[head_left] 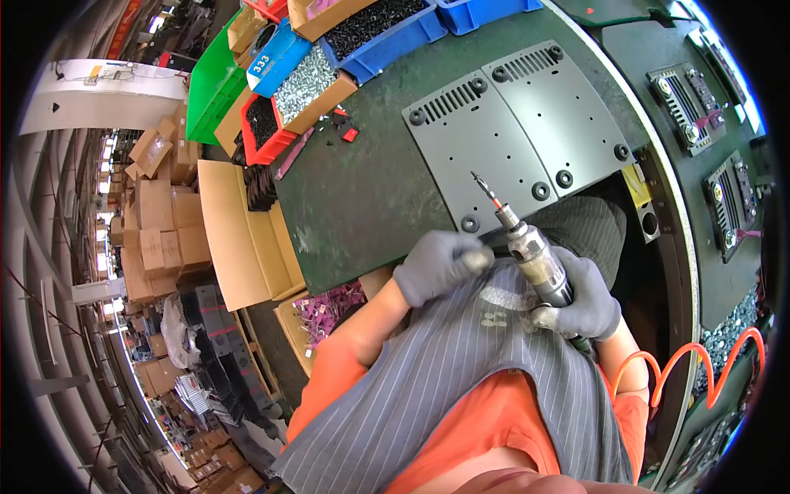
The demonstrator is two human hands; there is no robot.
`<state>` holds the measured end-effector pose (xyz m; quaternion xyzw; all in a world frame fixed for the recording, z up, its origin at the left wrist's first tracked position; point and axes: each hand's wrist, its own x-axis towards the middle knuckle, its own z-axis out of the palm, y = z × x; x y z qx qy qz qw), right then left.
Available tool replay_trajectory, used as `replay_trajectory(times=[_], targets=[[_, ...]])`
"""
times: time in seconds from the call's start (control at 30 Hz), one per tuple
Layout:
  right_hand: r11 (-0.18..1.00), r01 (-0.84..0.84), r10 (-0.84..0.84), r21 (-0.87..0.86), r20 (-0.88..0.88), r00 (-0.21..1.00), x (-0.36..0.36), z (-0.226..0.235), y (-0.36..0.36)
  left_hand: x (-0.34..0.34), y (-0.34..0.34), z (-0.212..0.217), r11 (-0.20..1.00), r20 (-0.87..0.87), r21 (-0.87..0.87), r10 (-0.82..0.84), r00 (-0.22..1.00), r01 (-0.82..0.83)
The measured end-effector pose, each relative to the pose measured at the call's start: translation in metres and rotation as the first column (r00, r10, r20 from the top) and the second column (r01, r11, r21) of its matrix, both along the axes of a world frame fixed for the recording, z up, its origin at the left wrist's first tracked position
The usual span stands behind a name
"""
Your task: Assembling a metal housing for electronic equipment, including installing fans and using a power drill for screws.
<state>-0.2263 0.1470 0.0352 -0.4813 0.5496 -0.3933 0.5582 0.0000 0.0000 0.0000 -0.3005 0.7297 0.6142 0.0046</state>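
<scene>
My right hand, in a grey glove, grips a pneumatic screwdriver whose bit points up and away toward two grey metal plates. The plates lie side by side on a dark green bench, each with vent slots and black rubber feet at the corners. My left hand, also gloved, is curled at the bench's near edge beside the tool's nose, fingertips pinched; whether it holds anything small I cannot tell. An orange coiled air hose trails to the right of the tool.
Bins of screws and black parts stand at the bench's far left, in blue, red, green and cardboard. More vented metal parts lie on a conveyor at right. Cardboard boxes and a box of purple pieces sit left of the bench.
</scene>
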Motion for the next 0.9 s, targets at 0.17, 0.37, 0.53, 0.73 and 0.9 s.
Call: replay_trajectory(times=[0.17, 0.37, 0.53, 0.73, 0.9], targets=[[0.999, 0.045, -0.048, 0.021, 0.145, 0.988, -0.003, -0.005, 0.004, 0.015, 0.03, -0.061, 0.705, 0.256, -0.708, 0.187, 0.948, 0.052], [0.992, 0.122, -0.129, 0.045, 0.228, 0.965, -0.017, -0.001, 0.014, -0.01, 0.028, -0.012, 0.639, -0.17, -0.743, 0.108, 0.979, -0.2], [0.94, 0.319, -0.341, 0.12, 0.286, 0.896, -0.024, 0.004, 0.03, -0.023, -0.016, 0.108, 0.259, 0.125, -0.955, -0.084, 0.989, 0.143], [0.969, 0.196, -0.234, 0.151, 0.302, 0.924, -0.03, 0.02, 0.04, -0.065, -0.045, 0.121, 0.376, 0.352, -0.863, -0.029, 0.935, 0.337], [0.981, 0.149, -0.182, 0.124, 0.32, 0.93, -0.02, 0.023, 0.028, -0.07, -0.046, 0.121, 0.441, 0.381, -0.822, -0.041, 0.923, 0.359]])
